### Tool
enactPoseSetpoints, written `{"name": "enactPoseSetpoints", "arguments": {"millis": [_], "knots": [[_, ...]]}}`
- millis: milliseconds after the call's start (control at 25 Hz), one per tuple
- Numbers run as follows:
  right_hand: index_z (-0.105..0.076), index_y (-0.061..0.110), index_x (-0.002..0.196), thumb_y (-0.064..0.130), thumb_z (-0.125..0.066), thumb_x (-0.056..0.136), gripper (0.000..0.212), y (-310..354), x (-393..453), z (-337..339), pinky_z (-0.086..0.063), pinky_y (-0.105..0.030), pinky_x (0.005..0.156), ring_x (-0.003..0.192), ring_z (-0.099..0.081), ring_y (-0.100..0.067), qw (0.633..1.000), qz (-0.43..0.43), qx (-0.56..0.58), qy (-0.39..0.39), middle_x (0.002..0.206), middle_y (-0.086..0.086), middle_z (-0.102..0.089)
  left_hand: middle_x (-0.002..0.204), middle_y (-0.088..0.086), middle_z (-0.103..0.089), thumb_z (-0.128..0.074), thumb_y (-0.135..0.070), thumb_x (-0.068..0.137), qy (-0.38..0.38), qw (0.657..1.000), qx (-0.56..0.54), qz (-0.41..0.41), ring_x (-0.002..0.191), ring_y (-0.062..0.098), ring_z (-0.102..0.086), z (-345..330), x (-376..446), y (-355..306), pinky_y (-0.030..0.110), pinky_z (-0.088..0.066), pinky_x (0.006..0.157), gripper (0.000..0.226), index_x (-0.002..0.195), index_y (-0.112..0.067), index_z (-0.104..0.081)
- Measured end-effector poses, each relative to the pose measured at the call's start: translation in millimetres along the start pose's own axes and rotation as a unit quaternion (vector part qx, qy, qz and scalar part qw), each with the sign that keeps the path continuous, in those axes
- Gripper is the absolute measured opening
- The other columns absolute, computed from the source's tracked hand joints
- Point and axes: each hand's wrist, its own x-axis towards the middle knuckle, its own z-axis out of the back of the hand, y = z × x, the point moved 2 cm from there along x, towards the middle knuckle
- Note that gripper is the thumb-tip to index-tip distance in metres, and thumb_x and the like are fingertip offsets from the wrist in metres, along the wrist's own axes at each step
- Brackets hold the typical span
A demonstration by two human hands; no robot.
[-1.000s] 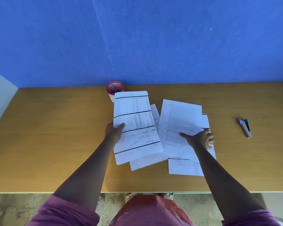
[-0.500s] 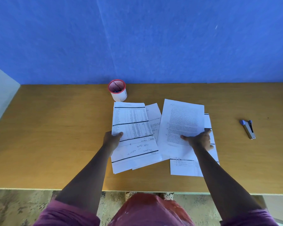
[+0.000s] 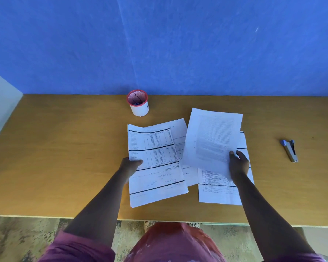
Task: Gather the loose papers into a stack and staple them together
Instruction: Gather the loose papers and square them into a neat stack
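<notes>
My left hand (image 3: 130, 165) grips the left edge of a table-printed sheet (image 3: 155, 167) that lies over another sheet (image 3: 180, 140) on the wooden desk (image 3: 64, 157). My right hand (image 3: 238, 164) pinches the lower right corner of a text-printed sheet (image 3: 211, 140) and holds it tilted up off the desk. Beneath it lies a further sheet (image 3: 219, 191) with a ruled table, partly hidden by the raised page and my right forearm. A grey and blue stapler (image 3: 290, 150) rests on the desk to the right, apart from both hands.
A white cup with a red rim (image 3: 138, 103), holding pens, stands at the back of the desk near the blue wall (image 3: 159, 44). The desk's front edge runs just before my body. A pale side panel (image 3: 2, 103) borders the left end.
My left hand lowered its table-printed sheet flat onto the sheet beneath. My right hand closed on the text-printed sheet and lifted it off the pile.
</notes>
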Motion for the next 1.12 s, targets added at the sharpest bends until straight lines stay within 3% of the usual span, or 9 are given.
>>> {"name": "enactPoseSetpoints", "arguments": {"millis": [200, 400, 520, 600, 720, 880, 1040, 1120], "knots": [[-0.068, 0.010, 0.105, 0.024, -0.063, 0.096, 0.017, 4, -25, -32, -0.038, -0.029, 0.063, 0.076, -0.056, -0.023, 0.994, 0.066, -0.011, 0.087, 0.079, -0.005, -0.064, 0.135, 0.012, -0.062, -0.071, -0.019, 0.091, 0.022, 0.999, -0.019, 0.013, 0.123, 0.033, -0.057, 1, 2, 2, 0.034, -0.044, 0.090, 0.044, 0.133, -0.007, -0.060], [-0.068, 0.012, 0.115, 0.021, -0.061, 0.097, 0.021, 12, -63, -75, -0.040, -0.027, 0.077, 0.091, -0.063, -0.024, 0.979, 0.117, -0.065, 0.153, 0.097, -0.005, -0.070, 0.128, 0.006, -0.065, -0.051, -0.057, 0.095, 0.040, 0.994, -0.085, 0.050, 0.113, 0.030, -0.061, 4, -1, 1, 0.038, -0.046, 0.090, 0.056, 0.134, -0.018, -0.059], [-0.065, 0.011, 0.123, 0.022, -0.059, 0.098, 0.028, 10, -81, -94, -0.041, -0.026, 0.078, 0.102, -0.066, -0.027, 0.970, 0.140, -0.106, 0.171, 0.109, -0.011, -0.072, 0.125, 0.004, -0.067, -0.041, -0.064, 0.096, 0.061, 0.988, -0.136, 0.044, 0.112, 0.028, -0.064, 2, -3, -1, 0.037, -0.047, 0.084, 0.057, 0.133, -0.024, -0.060], [-0.064, 0.014, 0.124, 0.025, -0.058, 0.099, 0.028, 6, -91, -104, -0.044, -0.027, 0.077, 0.105, -0.066, -0.027, 0.961, 0.156, -0.137, 0.184, 0.112, -0.011, -0.072, 0.121, 0.001, -0.066, -0.055, -0.059, 0.093, 0.055, 0.991, -0.118, 0.042, 0.106, 0.025, -0.063, 3, -7, -2, 0.036, -0.045, 0.084, 0.051, 0.129, -0.024, -0.061], [-0.061, 0.019, 0.127, 0.030, -0.057, 0.099, 0.031, 2, -106, -116, -0.052, -0.032, 0.082, 0.107, -0.067, -0.028, 0.948, 0.170, -0.160, 0.216, 0.114, -0.010, -0.072, 0.118, 0.007, -0.070, -0.078, -0.032, 0.084, 0.041, 0.995, -0.085, 0.024, 0.091, 0.023, -0.065, 1, -8, 2, 0.033, -0.049, 0.076, 0.043, 0.121, -0.014, -0.067], [-0.058, 0.017, 0.129, 0.036, -0.056, 0.099, 0.036, 5, -113, -120, -0.059, -0.038, 0.081, 0.102, -0.070, -0.028, 0.929, 0.204, -0.196, 0.238, 0.115, -0.008, -0.072, 0.120, 0.014, -0.069, -0.077, -0.007, 0.082, 0.002, 0.996, -0.086, 0.002, 0.096, 0.030, -0.063, -3, -8, 8, 0.037, -0.049, 0.079, 0.040, 0.120, -0.004, -0.066], [-0.060, 0.012, 0.119, 0.022, -0.061, 0.097, 0.024, 17, -90, -100, -0.060, -0.036, 0.073, 0.082, -0.069, -0.019, 0.936, 0.225, -0.173, 0.210, 0.101, -0.008, -0.074, 0.113, 0.009, -0.067, -0.075, -0.006, 0.084, 0.017, 0.996, -0.086, 0.006, 0.098, 0.030, -0.062, -3, -6, 8, 0.040, -0.049, 0.081, 0.039, 0.122, -0.005, -0.065], [-0.060, 0.011, 0.118, 0.015, -0.067, 0.091, 0.028, 20, -66, -80, -0.056, -0.035, 0.077, 0.088, -0.067, -0.023, 0.936, 0.235, -0.198, 0.171, 0.104, -0.011, -0.072, 0.112, 0.008, -0.066, -0.076, -0.006, 0.084, 0.022, 0.996, -0.084, 0.009, 0.098, 0.030, -0.062, -3, -5, 8, 0.040, -0.048, 0.082, 0.040, 0.123, -0.005, -0.064]]}}
